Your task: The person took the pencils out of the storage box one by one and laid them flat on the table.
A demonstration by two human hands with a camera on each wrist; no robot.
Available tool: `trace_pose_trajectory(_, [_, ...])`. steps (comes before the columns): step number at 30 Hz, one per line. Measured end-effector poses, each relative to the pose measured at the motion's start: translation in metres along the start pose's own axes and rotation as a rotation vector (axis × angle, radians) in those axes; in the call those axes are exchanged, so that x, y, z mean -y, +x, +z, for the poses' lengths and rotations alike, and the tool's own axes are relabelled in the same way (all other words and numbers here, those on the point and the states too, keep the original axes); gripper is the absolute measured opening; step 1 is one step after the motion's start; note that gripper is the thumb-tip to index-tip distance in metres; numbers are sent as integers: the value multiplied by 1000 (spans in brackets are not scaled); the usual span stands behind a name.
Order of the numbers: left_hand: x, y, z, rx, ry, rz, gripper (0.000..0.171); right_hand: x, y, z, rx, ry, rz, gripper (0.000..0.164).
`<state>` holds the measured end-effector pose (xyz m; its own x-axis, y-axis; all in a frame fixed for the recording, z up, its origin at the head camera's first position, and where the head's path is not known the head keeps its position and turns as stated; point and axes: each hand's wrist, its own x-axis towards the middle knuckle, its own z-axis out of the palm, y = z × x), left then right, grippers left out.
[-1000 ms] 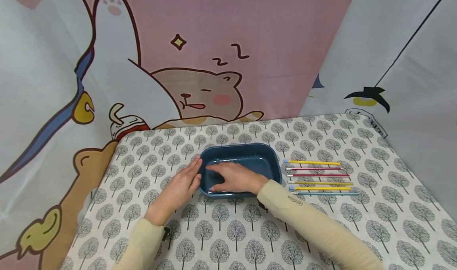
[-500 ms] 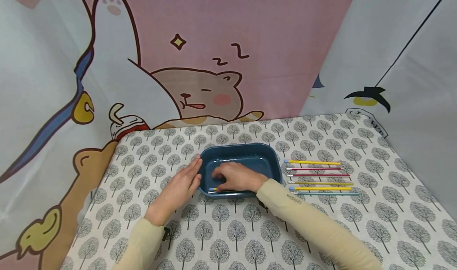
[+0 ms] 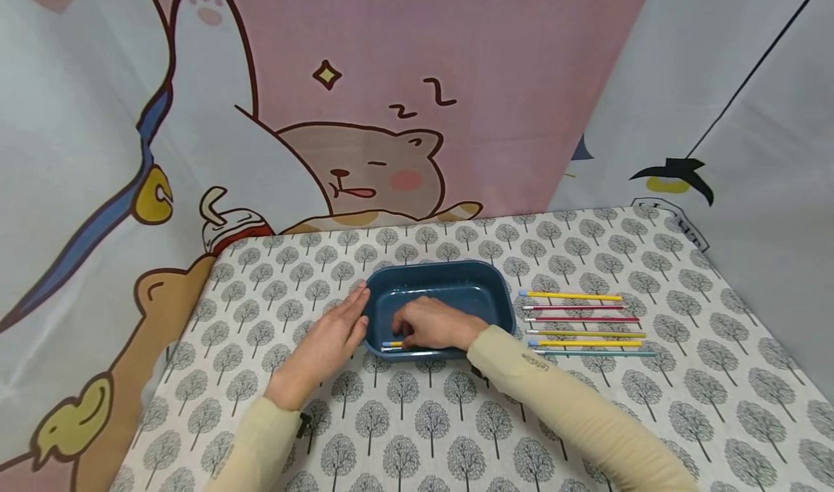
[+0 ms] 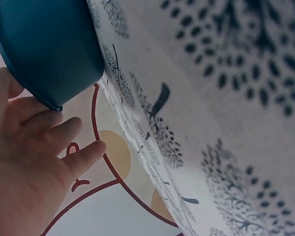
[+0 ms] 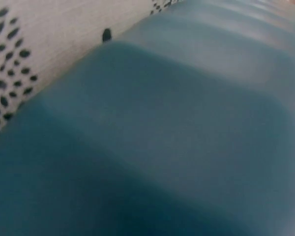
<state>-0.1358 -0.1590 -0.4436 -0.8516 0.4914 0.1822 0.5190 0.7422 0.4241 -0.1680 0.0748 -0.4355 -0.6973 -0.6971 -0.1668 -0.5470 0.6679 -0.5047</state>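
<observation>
A dark blue rectangular tray [image 3: 465,271] stands on the tablecloth. My left hand [image 3: 329,340] rests against its left end; in the left wrist view the left hand's fingers [image 4: 86,157] spread loosely at the tray's rim [image 4: 54,105]. My right hand [image 3: 439,325] reaches into the tray, fingers bent and thumb down by the front wall. There a yellow pencil with a blue end [image 3: 393,344] and another pencil's silvery tip [image 3: 389,349] show beside the thumb. The palm hides their remaining length, and whether the fingers pinch one is unclear.
Right of the tray, several pencils [image 3: 583,319] lie roughly parallel on the tree-print tablecloth [image 3: 430,423]: yellow, red, olive and teal. A cartoon-print curtain [image 3: 508,79] hangs behind the table. In the right wrist view the tray wall [image 5: 162,123] fills most of the frame, blurred.
My right hand has drawn slightly right inside the tray and its spread fingers have bent inward. The yellow pencil's blue end has come into sight. My left hand has stayed put.
</observation>
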Motion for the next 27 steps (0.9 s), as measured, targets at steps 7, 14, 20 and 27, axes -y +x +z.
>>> trace_pose_trajectory(7, [0, 0, 0, 3, 1, -3, 52, -1, -2, 1, 18, 35, -10, 12])
trace_pose_trajectory(14, [0, 1, 0, 10, 1, -9, 52, 1, -4, 1, 25, 25, -13, 8])
trace_pose_trajectory(20, [0, 1, 0, 3, 1, -10, 51, 1, -4, 0, 26, 32, -9, 7])
trace_pose_trajectory(27, [-1, 1, 0, 12, 4, -20, 52, 1, -5, 0, 16, 33, -20, 8])
